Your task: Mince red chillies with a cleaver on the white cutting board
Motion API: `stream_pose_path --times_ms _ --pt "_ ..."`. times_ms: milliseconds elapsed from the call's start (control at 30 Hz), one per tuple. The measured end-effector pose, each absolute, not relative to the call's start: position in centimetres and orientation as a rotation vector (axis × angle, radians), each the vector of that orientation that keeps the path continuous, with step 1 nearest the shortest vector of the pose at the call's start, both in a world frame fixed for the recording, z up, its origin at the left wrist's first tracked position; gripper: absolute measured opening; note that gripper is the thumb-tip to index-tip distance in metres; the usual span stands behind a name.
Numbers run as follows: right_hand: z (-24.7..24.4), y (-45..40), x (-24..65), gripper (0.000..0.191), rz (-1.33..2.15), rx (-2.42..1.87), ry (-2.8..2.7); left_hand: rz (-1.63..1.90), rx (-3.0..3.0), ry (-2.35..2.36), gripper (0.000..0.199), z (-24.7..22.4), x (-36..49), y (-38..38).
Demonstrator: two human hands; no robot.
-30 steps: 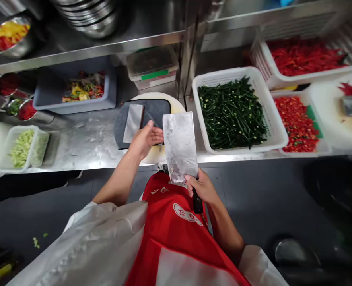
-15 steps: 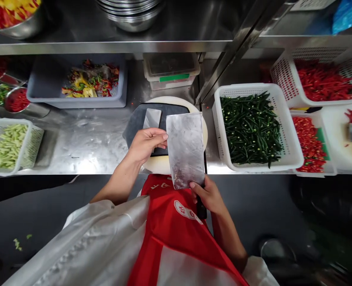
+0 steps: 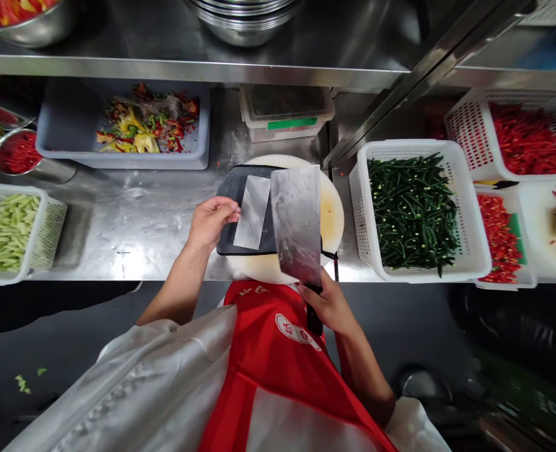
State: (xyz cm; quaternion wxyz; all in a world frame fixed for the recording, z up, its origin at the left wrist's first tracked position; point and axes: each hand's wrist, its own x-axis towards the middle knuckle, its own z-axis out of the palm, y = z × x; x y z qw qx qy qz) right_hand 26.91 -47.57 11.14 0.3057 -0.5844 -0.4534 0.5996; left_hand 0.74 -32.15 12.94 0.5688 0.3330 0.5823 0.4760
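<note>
Right hand (image 3: 327, 304) grips a cleaver (image 3: 298, 223) while the left hand (image 3: 208, 223), fingertips pressed together, hovers beside a grey block (image 3: 252, 212)

Cleaver blade (image 3: 297, 220) streaky silver-grey, handle (image 3: 314, 319) black; slab (image 3: 253, 212) patchy grey; apron (image 3: 266, 348) red

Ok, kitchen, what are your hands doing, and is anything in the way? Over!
Right hand gripping cleaver. Left hand beside slab, touch unclear. Slab on dark mat; cleaver blocks view of part of it.
</note>
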Motion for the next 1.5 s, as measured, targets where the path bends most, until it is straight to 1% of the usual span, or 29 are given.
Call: stream_pose_path --times_ms 100,167,267,300,400,467,533,633,700,800,867,967,1067,1267,1433,1500 --pt "10.3 -46.7 25.5 0.057 1.318 -1.631 -1.688 1.207 0.699 1.518 0.034 11.1 -2.2 -31.6" --pt "9.4 -46.3 24.2 0.063 1.127 -1.771 -1.958 1.176 0.667 1.549 0.041 10.1 -3.5 -31.2" --pt "8.3 -46.2 22.2 0.060 0.929 -1.943 -2.287 1.005 0.663 1.557 0.058 8.9 -4.6 -30.3" --pt "8.0 -46.3 21.6 0.059 0.896 -1.961 -2.360 0.934 0.692 1.582 0.060 8.6 -4.9 -30.0" --pt "7.1 -46.1 19.9 0.058 0.845 -1.957 -2.494 0.681 0.950 1.738 0.048 7.5 -5.7 -28.7" --pt "6.6 -45.5 18.9 0.059 0.836 -1.949 -2.523 0.497 1.184 1.830 0.043 6.8 -6.4 -27.8" --pt "6.0 -44.8 18.3 0.065 0.859 -1.971 -2.494 0.366 1.351 1.871 0.045 6.2 -6.9 -27.2" --pt "5.6 -45.0 18.6 0.081 0.972 -2.068 -2.402 0.312 1.412 1.939 0.047 5.7 -6.8 -28.0" --pt "5.5 -46.5 19.6 0.085 1.035 -2.096 -2.380 0.306 1.399 1.975 0.049 5.7 -5.9 -29.9" --pt "5.5 -49.5 21.4 0.083 1.075 -2.027 -2.392 0.241 1.463 1.978 0.051 6.1 -4.3 -33.0" --pt "5.7 -50.2 21.5 0.081 1.113 -1.962 -2.381 0.158 1.551 1.988 0.050 6.8 -3.9 -33.6" --pt "5.8 -48.3 19.9 0.081 1.167 -1.873 -2.338 0.037 1.639 2.051 0.049 8.0 -4.3 -31.6" --pt "5.6 -46.9 18.8 0.082 1.133 -1.826 -2.276 -0.018 1.734 2.164 0.047 8.2 -4.2 -30.1" --pt "5.3 -50.3 19.9 0.080 1.243 -1.858 -2.273 -0.132 1.850 2.157 0.050 7.0 -2.8 -33.5" --pt "5.7 -48.2 18.2 0.083 1.016 -1.950 -2.311 -0.059 1.994 2.283 0.055 6.7 -3.1 -31.0" --pt "5.8 -49.2 18.3 0.083 1.060 -2.026 -2.342 -0.078 1.997 2.217 0.054 6.2 -2.8 -31.9"
